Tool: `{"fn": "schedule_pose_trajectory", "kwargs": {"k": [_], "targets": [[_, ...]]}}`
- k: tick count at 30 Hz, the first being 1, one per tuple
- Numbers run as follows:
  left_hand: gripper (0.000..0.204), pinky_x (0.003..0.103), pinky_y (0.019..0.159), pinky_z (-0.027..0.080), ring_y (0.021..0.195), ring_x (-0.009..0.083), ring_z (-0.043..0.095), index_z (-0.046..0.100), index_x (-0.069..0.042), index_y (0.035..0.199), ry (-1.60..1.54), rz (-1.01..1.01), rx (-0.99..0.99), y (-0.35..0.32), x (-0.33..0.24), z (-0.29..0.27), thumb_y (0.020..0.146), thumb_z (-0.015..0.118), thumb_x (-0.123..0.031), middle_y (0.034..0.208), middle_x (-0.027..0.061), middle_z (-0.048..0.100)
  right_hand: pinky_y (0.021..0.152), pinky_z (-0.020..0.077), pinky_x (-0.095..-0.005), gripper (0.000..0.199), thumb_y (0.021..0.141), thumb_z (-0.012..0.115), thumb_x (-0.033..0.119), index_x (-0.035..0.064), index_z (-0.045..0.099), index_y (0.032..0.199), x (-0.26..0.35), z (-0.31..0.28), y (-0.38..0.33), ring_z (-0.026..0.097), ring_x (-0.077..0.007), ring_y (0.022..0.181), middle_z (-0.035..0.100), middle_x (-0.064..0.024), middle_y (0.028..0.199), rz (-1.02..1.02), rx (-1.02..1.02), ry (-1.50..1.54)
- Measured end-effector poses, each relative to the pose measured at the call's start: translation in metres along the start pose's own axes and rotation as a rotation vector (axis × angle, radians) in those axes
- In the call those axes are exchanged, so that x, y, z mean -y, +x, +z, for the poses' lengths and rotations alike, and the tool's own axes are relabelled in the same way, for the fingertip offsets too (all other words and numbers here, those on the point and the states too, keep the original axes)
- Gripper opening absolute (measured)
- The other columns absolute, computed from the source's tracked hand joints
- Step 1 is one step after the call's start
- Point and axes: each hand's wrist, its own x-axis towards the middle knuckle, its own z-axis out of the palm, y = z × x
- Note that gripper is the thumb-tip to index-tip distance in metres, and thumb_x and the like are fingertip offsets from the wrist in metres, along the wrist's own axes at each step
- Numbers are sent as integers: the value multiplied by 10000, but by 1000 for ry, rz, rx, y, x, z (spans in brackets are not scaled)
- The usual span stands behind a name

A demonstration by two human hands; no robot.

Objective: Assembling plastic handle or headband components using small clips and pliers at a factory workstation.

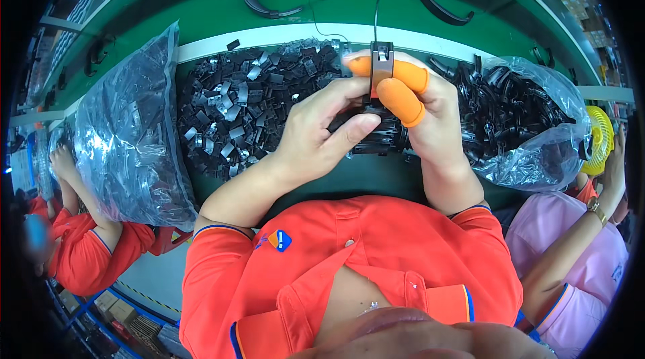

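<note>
In front of my chest, both hands meet at a narrow black plastic part (383, 58), held upright and seen nearly end-on. My right hand (433, 107) wears orange finger cots (402, 102) on its thumb and a finger and pinches the part from the right. My left hand (316, 127) grips it from the left, its thumb stretched toward the part's lower end. Beneath the hands lie black curved band pieces (379, 139), partly hidden. Left of my hands spreads a heap of small black plastic pieces (235, 104), some shiny.
Black curved parts (507, 110) spill from a clear plastic bag (537, 164) on the right. A large clear bag (134, 130) stands left. Headsets (259, 0) lie on the green bench beyond a white ledge (269, 36). People work either side; a yellow fan (598, 141) is at right.
</note>
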Motion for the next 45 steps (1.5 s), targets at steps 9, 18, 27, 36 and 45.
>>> {"fn": "schedule_pose_trajectory", "kwargs": {"k": [9, 18, 27, 36, 45], "targets": [[286, 260, 871, 388, 1016, 111, 466, 420, 13, 1139, -504, -31, -85, -10, 6, 21, 899, 483, -129, 1071, 69, 477, 810, 462, -307, 230, 789, 595, 56, -26, 601, 1004, -12, 0, -5, 587, -215, 934, 619, -128, 1023, -334, -44, -570], [318, 227, 751, 441, 828, 82, 535, 473, 17, 1059, -262, 47, -160, -11, 7, 22, 906, 512, -259, 923, 55, 551, 786, 466, -293, 246, 811, 592, 82, -40, 576, 1024, -12, 16, -13, 581, -204, 917, 608, -140, 1041, -324, -52, -398], [380, 244, 794, 448, 898, 116, 567, 490, 32, 1117, -519, -54, -35, -9, 10, 18, 911, 498, -287, 980, 92, 591, 839, 401, -231, 440, 722, 716, 154, -2, 543, 1095, 6, 2, -11, 539, -96, 892, 564, -53, 1100, 109, 127, -230], [452, 315, 657, 479, 742, 243, 608, 605, -40, 918, 204, -16, 66, -5, 0, 14, 669, 734, -395, 815, 89, 614, 887, 452, -402, 325, 708, 682, 176, -19, 599, 954, -12, -6, -19, 618, -250, 926, 624, -126, 1018, -512, 154, -762], [432, 322, 639, 496, 680, 249, 615, 621, -41, 899, 167, 71, 80, -6, 1, 15, 674, 735, -392, 786, 83, 619, 697, 500, -309, 342, 688, 688, 148, -5, 589, 977, -15, -8, -21, 627, -247, 819, 630, -118, 970, -419, 178, -480]]}}
